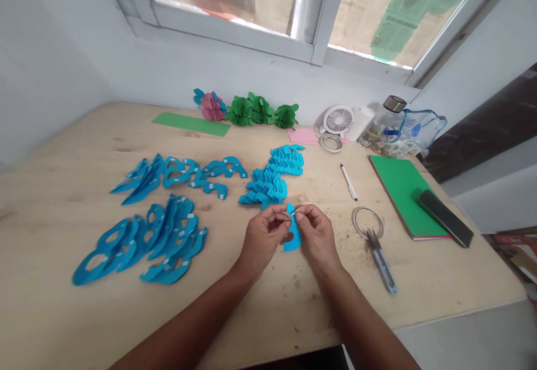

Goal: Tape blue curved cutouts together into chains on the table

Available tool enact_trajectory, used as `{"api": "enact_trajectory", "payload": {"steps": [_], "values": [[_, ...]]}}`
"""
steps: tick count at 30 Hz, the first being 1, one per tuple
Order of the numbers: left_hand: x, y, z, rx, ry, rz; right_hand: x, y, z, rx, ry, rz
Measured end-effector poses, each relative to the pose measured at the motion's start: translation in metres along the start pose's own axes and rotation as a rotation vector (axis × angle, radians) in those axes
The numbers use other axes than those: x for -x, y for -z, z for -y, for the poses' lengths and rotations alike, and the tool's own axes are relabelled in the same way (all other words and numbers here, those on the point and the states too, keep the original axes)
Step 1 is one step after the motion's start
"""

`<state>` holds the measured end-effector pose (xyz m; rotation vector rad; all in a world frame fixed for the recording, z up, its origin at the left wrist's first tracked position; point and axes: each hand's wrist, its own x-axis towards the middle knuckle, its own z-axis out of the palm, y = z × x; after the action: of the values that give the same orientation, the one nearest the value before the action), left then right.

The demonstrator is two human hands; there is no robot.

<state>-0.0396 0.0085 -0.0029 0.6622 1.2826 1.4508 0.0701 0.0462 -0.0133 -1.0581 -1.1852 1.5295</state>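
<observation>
Between my two hands is a small blue paper cutout (295, 239) with a hole in it. My left hand (265, 235) pinches its left side near the top, thumb and forefinger together. Opposite, my right hand (316, 233) grips the upper right edge the same way. A small white bit shows at the fingertips, too small to make out. Just beyond my hands lie folded blue paper pieces (265, 187), with another folded blue stack (287, 160) behind them. To the left, several blue paper cutouts with white tabs (153, 230) are spread on the wooden table (235, 325).
Thread snips (381, 263) and a ring of wire or tape (356, 221) lie right of my hands. Farther right, a black case (445, 218) rests on green paper (398, 191). A pen (349, 182), small fan (338, 119), bottle (384, 118) and green paper figures (258, 111) stand or lie farther back.
</observation>
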Motion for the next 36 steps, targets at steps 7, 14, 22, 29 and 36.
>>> {"api": "enact_trajectory", "payload": {"steps": [7, 14, 22, 29, 36], "values": [[0.005, -0.0045, 0.0033, 0.04, -0.021, 0.006, 0.0014, -0.0026, 0.002, -0.103, -0.047, -0.039], [0.0056, -0.0057, 0.0017, 0.053, 0.014, 0.031, 0.003, -0.003, 0.0031, -0.11, -0.043, -0.055], [0.0061, -0.0036, -0.0013, 0.033, 0.047, -0.036, 0.0032, -0.0032, 0.0006, -0.017, -0.009, -0.049], [0.0064, -0.0038, -0.0021, 0.058, 0.077, -0.05, 0.0033, -0.0029, 0.0003, 0.024, 0.009, -0.058], [0.0044, -0.0032, -0.001, 0.047, 0.031, -0.05, 0.0032, -0.0028, -0.0025, 0.043, 0.027, -0.072]]}}
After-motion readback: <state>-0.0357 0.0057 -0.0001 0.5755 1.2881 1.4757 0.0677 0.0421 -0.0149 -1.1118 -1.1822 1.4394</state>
